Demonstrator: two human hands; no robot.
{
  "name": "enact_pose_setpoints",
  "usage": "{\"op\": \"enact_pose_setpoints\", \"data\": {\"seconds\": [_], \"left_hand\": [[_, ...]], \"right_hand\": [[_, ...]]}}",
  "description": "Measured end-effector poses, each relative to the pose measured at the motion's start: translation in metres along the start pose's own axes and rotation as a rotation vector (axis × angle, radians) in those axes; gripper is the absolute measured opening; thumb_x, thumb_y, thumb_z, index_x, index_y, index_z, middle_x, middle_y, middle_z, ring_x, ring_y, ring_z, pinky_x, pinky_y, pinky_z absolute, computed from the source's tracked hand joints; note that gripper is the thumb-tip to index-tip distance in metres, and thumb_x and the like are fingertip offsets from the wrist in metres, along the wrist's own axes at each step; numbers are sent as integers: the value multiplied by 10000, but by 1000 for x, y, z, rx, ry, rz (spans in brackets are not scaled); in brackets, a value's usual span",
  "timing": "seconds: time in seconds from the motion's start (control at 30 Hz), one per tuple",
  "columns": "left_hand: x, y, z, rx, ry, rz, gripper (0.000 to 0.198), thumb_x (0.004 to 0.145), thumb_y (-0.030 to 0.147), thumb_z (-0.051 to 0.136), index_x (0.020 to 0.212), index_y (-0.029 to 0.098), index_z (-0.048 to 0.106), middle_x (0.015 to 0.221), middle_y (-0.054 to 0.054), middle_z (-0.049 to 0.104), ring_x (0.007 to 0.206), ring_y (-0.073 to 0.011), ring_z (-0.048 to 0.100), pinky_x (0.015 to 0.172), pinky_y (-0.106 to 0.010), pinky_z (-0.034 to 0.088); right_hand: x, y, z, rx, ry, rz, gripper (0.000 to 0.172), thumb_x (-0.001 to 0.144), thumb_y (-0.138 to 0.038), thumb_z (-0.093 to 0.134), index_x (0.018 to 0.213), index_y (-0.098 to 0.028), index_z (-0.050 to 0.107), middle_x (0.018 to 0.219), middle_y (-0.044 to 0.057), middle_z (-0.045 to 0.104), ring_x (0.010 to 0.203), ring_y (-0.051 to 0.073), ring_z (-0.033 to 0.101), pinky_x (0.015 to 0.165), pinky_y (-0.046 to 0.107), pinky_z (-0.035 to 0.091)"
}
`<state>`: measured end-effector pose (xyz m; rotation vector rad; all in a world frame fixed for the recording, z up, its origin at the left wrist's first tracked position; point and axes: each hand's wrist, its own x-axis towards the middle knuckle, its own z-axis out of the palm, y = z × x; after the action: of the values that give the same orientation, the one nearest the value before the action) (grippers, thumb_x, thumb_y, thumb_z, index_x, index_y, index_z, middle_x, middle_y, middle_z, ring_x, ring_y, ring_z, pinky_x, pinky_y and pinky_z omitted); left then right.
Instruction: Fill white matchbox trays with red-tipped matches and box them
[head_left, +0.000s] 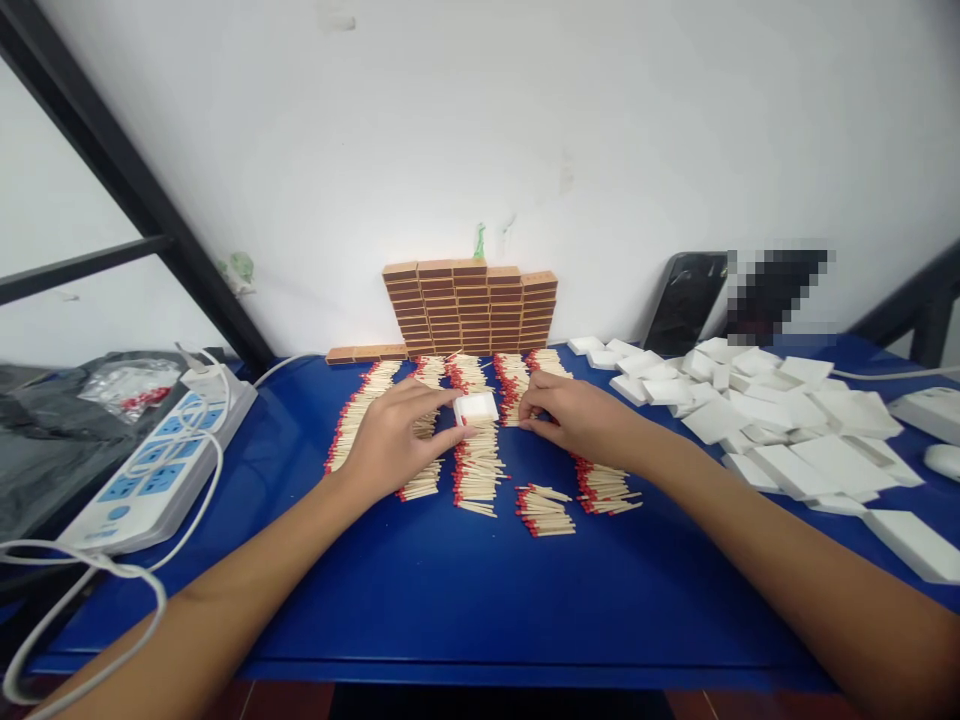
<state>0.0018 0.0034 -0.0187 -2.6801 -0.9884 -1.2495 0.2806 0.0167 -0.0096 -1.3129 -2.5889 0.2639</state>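
A small white matchbox tray [477, 408] is held between the thumb and fingers of my left hand [397, 432], with a red match head showing at its near left corner. My right hand [574, 415] is closed in a pinch on matches at a row just right of the tray; its fingertips are partly hidden. Several rows of red-headed matches [480, 470] lie around and beneath both hands. Nearer to me sits a short, separate group of matches [546, 512].
Brown matchboxes [472, 310] are stacked against the wall. Many white trays [795, 410] are heaped at the right, near a black phone-like object [686, 300]. A power strip [165, 460] with looping white cable and a black plastic bag [45, 430] occupy the left of the blue table [450, 610].
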Motion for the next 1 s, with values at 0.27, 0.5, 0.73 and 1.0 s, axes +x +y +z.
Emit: {"op": "enact_pose_setpoints", "data": {"seconds": [0.27, 0.5, 0.73, 1.0], "left_hand": [[0, -2, -1, 11, -17, 0, 353, 880, 393, 823, 1166, 193, 767, 1050, -76, 805, 912, -213, 722, 845, -371, 578], [0, -4, -1, 3, -34, -5, 359, 895, 395, 807, 1196, 205, 761, 1075, -81, 805, 930, -218, 731, 857, -380, 589], [0, -3, -2, 0, -40, -23, 366, 894, 407, 807, 1196, 206, 763, 1077, -85, 807, 928, -221, 726, 859, -383, 586], [-1, -2, -1, 5, -29, 5, 373, 882, 381, 822, 1200, 196, 760, 1052, -84, 806, 918, -217, 723, 855, -372, 587]], "right_hand": [[-4, 0, -4, 43, -27, 21, 72, 956, -195, 634, 931, -198, 701, 1033, 77, 660, 869, 197, 621, 736, 309, 445], [-4, -1, -6, 16, -26, 6, 65, 938, -182, 650, 890, -202, 688, 1006, 67, 670, 855, 198, 631, 722, 310, 453], [-5, 1, -6, 16, -50, 3, 103, 957, -164, 624, 877, -190, 683, 1002, 70, 680, 820, 183, 642, 700, 291, 455], [-6, -11, -13, -76, 221, -23, 171, 1061, -287, 532, 971, -189, 639, 1036, 73, 615, 791, 184, 611, 691, 307, 445]]}}
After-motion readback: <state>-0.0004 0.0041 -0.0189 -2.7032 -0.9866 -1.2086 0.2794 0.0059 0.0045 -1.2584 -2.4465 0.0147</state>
